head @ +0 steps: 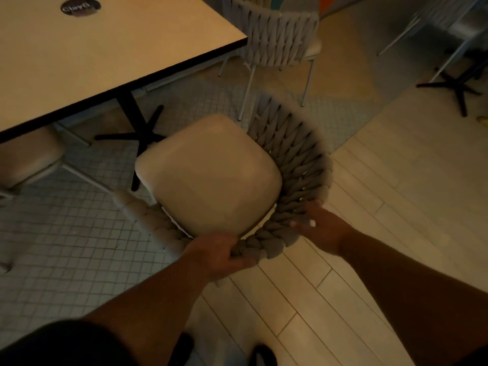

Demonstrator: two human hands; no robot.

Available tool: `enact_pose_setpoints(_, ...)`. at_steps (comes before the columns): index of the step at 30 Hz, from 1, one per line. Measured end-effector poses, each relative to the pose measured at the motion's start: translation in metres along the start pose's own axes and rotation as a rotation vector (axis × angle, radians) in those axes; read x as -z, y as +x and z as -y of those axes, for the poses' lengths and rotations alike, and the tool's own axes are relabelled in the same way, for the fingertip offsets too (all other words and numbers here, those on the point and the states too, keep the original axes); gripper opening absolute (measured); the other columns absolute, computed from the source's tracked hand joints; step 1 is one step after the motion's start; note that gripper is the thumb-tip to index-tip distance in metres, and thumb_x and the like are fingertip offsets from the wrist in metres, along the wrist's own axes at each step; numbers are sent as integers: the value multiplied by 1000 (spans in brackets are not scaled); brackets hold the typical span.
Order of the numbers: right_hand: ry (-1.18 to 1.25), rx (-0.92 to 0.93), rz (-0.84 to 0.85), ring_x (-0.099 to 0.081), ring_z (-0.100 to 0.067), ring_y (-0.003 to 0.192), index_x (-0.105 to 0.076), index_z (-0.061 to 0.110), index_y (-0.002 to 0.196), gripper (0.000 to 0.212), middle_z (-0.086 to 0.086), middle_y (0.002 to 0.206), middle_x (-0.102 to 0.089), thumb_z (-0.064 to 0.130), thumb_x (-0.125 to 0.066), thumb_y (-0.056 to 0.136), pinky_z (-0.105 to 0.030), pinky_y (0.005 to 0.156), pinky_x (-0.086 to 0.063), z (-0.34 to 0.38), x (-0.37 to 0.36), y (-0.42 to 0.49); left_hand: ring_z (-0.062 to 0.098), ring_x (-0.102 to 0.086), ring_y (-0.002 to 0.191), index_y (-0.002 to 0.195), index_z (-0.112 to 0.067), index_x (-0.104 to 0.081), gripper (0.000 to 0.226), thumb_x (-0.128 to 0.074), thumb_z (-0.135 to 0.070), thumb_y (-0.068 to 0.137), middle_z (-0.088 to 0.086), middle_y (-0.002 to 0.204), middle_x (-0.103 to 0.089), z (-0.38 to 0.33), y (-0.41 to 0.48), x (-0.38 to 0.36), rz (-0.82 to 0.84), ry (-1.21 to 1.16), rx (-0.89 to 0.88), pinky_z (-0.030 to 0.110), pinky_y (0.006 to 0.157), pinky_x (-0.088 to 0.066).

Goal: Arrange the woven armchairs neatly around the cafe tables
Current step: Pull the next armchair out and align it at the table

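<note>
now both hands (219,253) on armchair (211,175)

Under me the floor (266,291) splits: small pale square tiles (66,247) on my left, long light planks (396,180) on my right, meeting along a curved line. A beige tabletop (111,48) with a black edge fills my upper left corner. A black cross-shaped base (454,85) stands far right. Top edge: blurred wall strip (327,1), teal and orange. Light is dim, warm.

From the near armchair (211,175), plank floor (396,207) lies open from three to five o'clock. The table base (137,136) blocks ten, another woven armchair (280,40) one, and a cushioned seat (29,159) nine.
</note>
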State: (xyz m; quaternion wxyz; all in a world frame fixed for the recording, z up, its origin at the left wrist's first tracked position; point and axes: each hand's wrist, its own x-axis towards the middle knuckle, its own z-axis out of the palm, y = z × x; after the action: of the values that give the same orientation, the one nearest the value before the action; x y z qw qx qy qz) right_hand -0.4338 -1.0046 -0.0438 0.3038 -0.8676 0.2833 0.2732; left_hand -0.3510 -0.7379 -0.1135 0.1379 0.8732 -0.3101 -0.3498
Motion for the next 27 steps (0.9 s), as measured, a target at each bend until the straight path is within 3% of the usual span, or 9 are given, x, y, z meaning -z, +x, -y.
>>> enact_pose_setpoints(2, 78, -4, -22, -34, -25, 150, -18, 29, 164, 100, -4, 166, -32, 71, -64, 85, -32, 113, -30, 9, 3, -52, 23, -54, 130, 145, -26, -53, 105, -51, -90, 62, 6, 143, -59, -6, -18, 19, 5, -192, 35, 37, 103, -46)
enact_pose_setpoints(4, 91, -50, -14, -31, -24, 152, -14, 27, 164, 104, -4, 168, -29, 73, -60, 83, -33, 117, -28, 14, 9, -99, 28, -42, 142, 157, -20, -37, 100, -64, -74, 77, 12, 157, -43, -10, -34, 33, -9, -184, 78, 38, 114, -37)
enact_pose_setpoints(7, 63, -63, -25, -30, -22, 152, -14, 28, 165, 103, -2, 169, -25, 74, -59, 84, -35, 120, -25, 17, 18, -148, 31, -37, 145, 162, -22, -22, 96, -61, -68, 88, 13, 162, -35, -18, -59, 53, 2, 7, 36, 42, 116, -35)
enact_pose_setpoints(10, 16, -23, -99, -27, -21, 154, -10, 31, 165, 107, -2, 170, -23, 76, -60, 82, -34, 120, -25, 16, 33, -178, 29, -28, 150, 163, -28, -12, 101, -51, -78, 84, 6, 167, -25, -29, -71, 85, 44, 206, -73, 48, 119, -30)
enact_pose_setpoints(13, -3, 32, -135, -13, -23, 158, -5, 31, 165, 112, -1, 171, -18, 78, -61, 80, -38, 123, -19, 14, 50, -195, 27, -16, 155, 163, -33, -3, 102, -48, -78, 83, 1, 171, -13, -37, -74, 117, 32, 315, -25, 47, 124, -21)
enact_pose_setpoints(16, -65, 88, -149, 3, -27, 159, -2, 32, 165, 121, 1, 173, -8, 84, -61, 73, -47, 126, -13, -3, 72, -204, 29, -10, 157, 163, -35, 0, 100, -47, -79, 87, 0, 172, -7, -50, -80, 134, -21, 331, 80, 48, 126, -16)
enact_pose_setpoints(21, -278, 193, -160, 18, -34, 156, 1, 34, 164, 122, -3, 173, 3, 89, -56, 71, -51, 125, -5, -23, 125, -201, 31, -8, 157, 161, -38, 6, 98, -44, -80, 89, -1, 172, -5, -80, -95, 130, -98, 308, 228, 51, 126, -15)
enact_pose_setpoints(27, -351, 310, -137, 14, -36, 157, -1, 33, 165, 131, -4, 173, 2, 98, -44, 59, -52, 125, -7, -17, 183, -154, 29, -8, 158, 162, -38, 4, 97, -44, -79, 90, -1, 172, -5, -116, -95, 135, -171, 220, 339, 51, 124, -15)
